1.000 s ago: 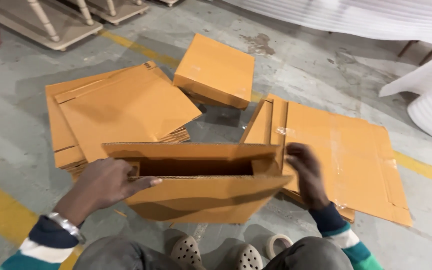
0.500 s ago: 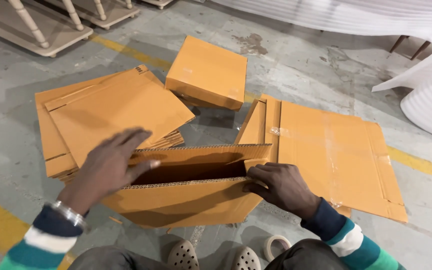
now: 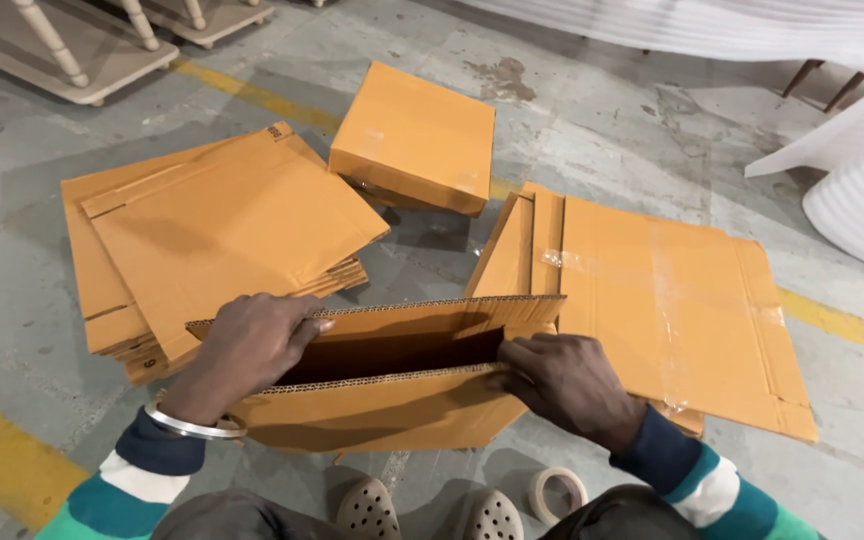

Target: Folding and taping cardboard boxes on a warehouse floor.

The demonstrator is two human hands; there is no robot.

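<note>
A half-formed orange cardboard box (image 3: pixel 382 400) stands in front of me on the concrete floor, its top open and its corrugated edges showing. My left hand (image 3: pixel 249 345) lies over the box's left end, fingers pressing on the far flap. My right hand (image 3: pixel 564 385) grips the near wall at the right end, fingers curled into the opening. I wear a metal bracelet on the left wrist and striped sleeves.
A stack of flat orange cardboard sheets (image 3: pixel 212 235) lies to the left, another flat pile (image 3: pixel 672 300) to the right. A closed orange box (image 3: pixel 415 138) sits beyond. A tape roll (image 3: pixel 558 492) lies by my sandals. Wooden furniture legs (image 3: pixel 52 45) stand far left, white wrapped items (image 3: pixel 862 190) far right.
The box has been pushed open wider. My left hand moved from the box's side up onto its far flap, and my right hand came down onto the near wall.
</note>
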